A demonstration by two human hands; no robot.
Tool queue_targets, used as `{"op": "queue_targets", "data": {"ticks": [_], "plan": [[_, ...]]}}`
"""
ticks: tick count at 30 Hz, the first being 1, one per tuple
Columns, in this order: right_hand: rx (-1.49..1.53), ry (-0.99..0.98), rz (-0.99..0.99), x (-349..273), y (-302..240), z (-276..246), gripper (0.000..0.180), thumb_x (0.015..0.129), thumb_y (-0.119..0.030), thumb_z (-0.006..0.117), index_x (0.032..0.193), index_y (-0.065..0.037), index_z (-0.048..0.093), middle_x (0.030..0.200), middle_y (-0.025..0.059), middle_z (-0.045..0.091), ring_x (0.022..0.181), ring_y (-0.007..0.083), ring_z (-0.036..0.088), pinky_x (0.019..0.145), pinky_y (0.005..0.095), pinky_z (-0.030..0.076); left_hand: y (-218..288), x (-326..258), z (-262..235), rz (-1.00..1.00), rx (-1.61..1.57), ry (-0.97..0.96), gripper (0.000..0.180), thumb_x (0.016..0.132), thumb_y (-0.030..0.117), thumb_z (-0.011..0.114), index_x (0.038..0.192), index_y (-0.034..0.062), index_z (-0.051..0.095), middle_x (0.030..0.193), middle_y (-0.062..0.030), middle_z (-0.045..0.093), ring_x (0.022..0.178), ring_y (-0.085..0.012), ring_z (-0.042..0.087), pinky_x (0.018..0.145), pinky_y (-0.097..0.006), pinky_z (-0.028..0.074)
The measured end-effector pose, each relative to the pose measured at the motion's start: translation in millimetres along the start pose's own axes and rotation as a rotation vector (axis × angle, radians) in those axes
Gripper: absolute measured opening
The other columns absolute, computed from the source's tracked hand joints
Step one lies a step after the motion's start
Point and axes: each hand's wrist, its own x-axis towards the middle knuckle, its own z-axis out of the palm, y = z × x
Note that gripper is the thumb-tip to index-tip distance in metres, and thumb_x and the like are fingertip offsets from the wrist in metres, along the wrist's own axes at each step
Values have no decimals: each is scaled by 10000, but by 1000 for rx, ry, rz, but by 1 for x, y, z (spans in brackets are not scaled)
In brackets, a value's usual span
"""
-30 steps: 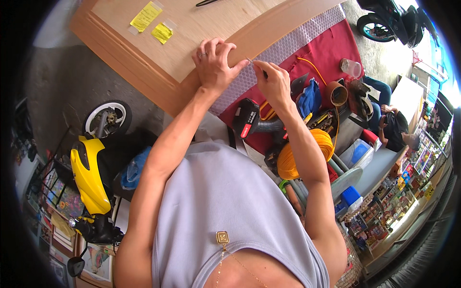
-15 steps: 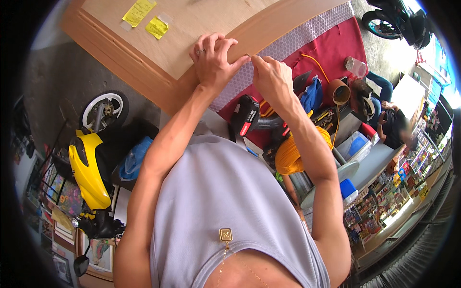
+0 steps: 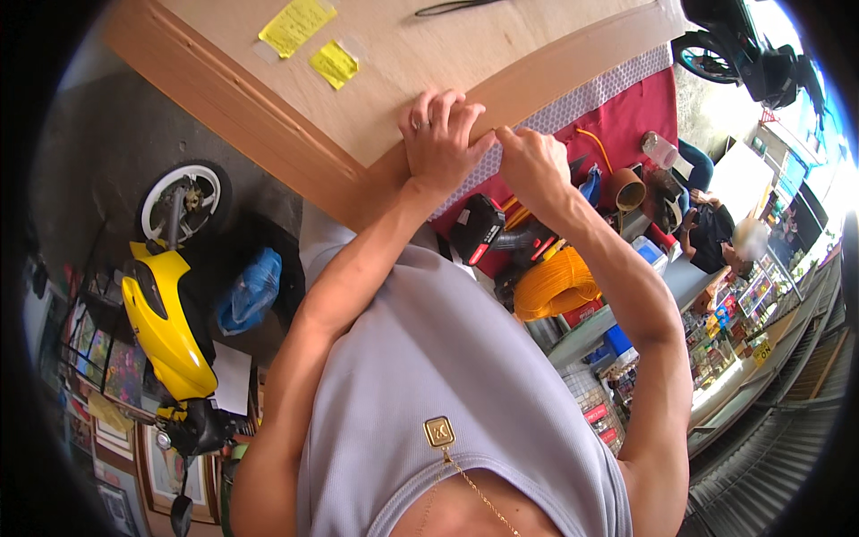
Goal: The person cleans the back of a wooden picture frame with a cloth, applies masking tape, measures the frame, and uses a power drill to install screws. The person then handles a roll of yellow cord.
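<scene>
A large wooden frame (image 3: 573, 67) with a pale plywood panel (image 3: 394, 67) lies in front of me. My left hand (image 3: 441, 143) rests over the frame's near right rail, fingers stretched onto it and thumb pointing at my right hand. Beside it, my right hand (image 3: 535, 170) is closed in a pinch at the rail's outer edge, almost touching the left thumb. Whatever sits between its fingertips is too small to make out. Under the rail runs bubble wrap (image 3: 617, 85) over a red cloth (image 3: 640, 107). Two yellow notes (image 3: 297, 25) are taped to the panel.
Right of me are a cordless tool's battery (image 3: 477, 228), a coil of orange cord (image 3: 555, 285), a brown tube (image 3: 628, 190) and a clear jar (image 3: 659, 149). A person (image 3: 711, 228) sits beyond. On the left stands a yellow motorbike (image 3: 170, 331) with a blue plastic bag (image 3: 252, 291) nearby.
The view has shifted, so the frame and both hands appear further right and lower. A black strap shows more on the panel. Both hands keep nearly the same pose at the rail.
</scene>
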Motion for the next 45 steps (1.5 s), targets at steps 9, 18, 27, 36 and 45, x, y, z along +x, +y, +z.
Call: {"op": "queue_targets", "data": {"ticks": [9,18,27,36,45], "plan": [[214,132,311,2,-7,-1,154,762,-156,586,830,-43,665,845,212,653,746,363,664,601,466,543,-9,31,-2,88,-284,153,397,711,301,727,1073,167,636,1097,-102,541,1099,-321,477,939,-497,358],[338,286,321,-22,-4,10,133,757,-135,595,813,-69,696,854,188,685,822,343,685,633,468,552,41,244,44,358,171,-325,859,674,298,787,1415,290,353,1397,-236,337,1260,-416,381,1006,-512,380],[699,1151,748,-112,84,150,234,860,-182,539,1037,-72,646,978,196,659,954,365,619,831,448,488,67,162,66,421,-506,-529,588,744,318,773,1230,123,506,928,-88,659,835,-226,649,745,-366,525],[989,1318,845,-137,96,153,326,785,-48,591,1104,8,631,997,233,639,946,377,623,852,412,491,189,10,75,-4,-520,-932,654,721,339,777,1261,124,477,1007,-191,647,881,-270,651,744,-371,523],[741,961,985,-202,167,104,240,741,-52,602,947,-113,708,926,149,686,905,332,657,823,416,522,263,10,82,365,-197,-973,646,682,495,749,1203,166,556,1029,-195,676,1023,-357,632,875,-425,485]]}}
